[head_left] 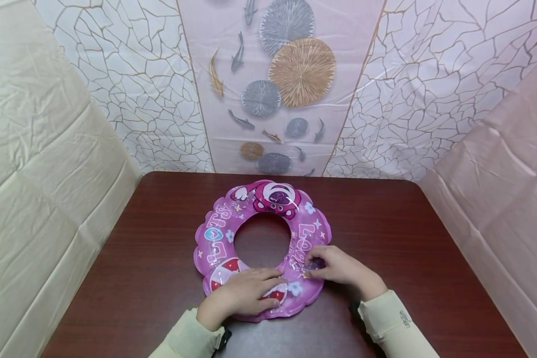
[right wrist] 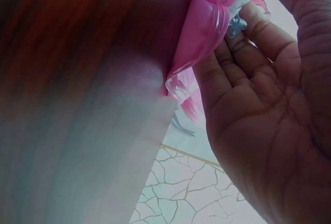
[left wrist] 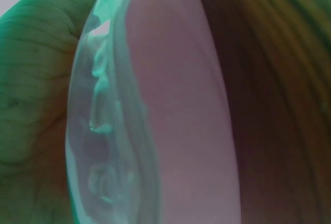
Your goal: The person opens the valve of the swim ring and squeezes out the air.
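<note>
A pink inflatable swim ring (head_left: 217,238), puffed up and scallop-edged, lies flat with a bear, flowers and lettering printed on it. My left hand (head_left: 248,288) rests on its near side, fingers spread out straight over the red-and-white print. On the near right part, my right hand (head_left: 342,266) bends thumb and forefinger together and pinches at the ring's surface; the fingertips hide the exact spot. The left wrist view shows the ring's seam and pink underside (left wrist: 181,105) beside the palm. In the right wrist view, curled fingers (right wrist: 258,32) reach over the ring's edge.
The ring lies on a dark reddish-brown table (head_left: 152,238) with rounded far corners. Behind it hangs a patterned cloth (head_left: 273,139) with fish and round leaf prints. Pale cloth walls (head_left: 49,149) stand on both sides.
</note>
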The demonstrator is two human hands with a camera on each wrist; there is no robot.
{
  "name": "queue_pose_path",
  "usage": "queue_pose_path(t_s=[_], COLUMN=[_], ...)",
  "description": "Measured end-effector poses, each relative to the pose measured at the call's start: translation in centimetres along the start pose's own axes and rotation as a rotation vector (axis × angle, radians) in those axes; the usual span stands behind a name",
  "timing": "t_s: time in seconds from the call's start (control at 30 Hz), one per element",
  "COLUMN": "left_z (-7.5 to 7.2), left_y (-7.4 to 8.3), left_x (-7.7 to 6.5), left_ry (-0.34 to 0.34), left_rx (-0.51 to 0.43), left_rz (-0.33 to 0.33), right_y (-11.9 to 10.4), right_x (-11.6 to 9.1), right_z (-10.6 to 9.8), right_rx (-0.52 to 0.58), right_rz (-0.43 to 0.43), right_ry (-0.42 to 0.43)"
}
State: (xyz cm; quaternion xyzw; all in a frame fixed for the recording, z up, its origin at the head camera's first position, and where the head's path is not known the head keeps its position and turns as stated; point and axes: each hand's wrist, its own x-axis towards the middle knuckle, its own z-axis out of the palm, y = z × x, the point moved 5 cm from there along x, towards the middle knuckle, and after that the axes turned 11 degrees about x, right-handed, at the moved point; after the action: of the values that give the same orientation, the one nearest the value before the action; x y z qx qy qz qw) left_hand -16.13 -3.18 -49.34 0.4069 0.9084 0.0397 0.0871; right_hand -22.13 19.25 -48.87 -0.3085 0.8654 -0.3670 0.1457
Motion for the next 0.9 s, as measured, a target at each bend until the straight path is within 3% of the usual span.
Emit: queue_pose_path(t_s=[0.9], left_z=[-0.08], left_y=[0.12], left_x=[0.07], left_ry=[-0.012], left_rx=[0.015], left_rz=[-0.002], right_y=[0.10], right_x=[0.07], right_z=[0.00], right_rx=[0.006], right_rz=[-0.002], right_ry=[-0.001])
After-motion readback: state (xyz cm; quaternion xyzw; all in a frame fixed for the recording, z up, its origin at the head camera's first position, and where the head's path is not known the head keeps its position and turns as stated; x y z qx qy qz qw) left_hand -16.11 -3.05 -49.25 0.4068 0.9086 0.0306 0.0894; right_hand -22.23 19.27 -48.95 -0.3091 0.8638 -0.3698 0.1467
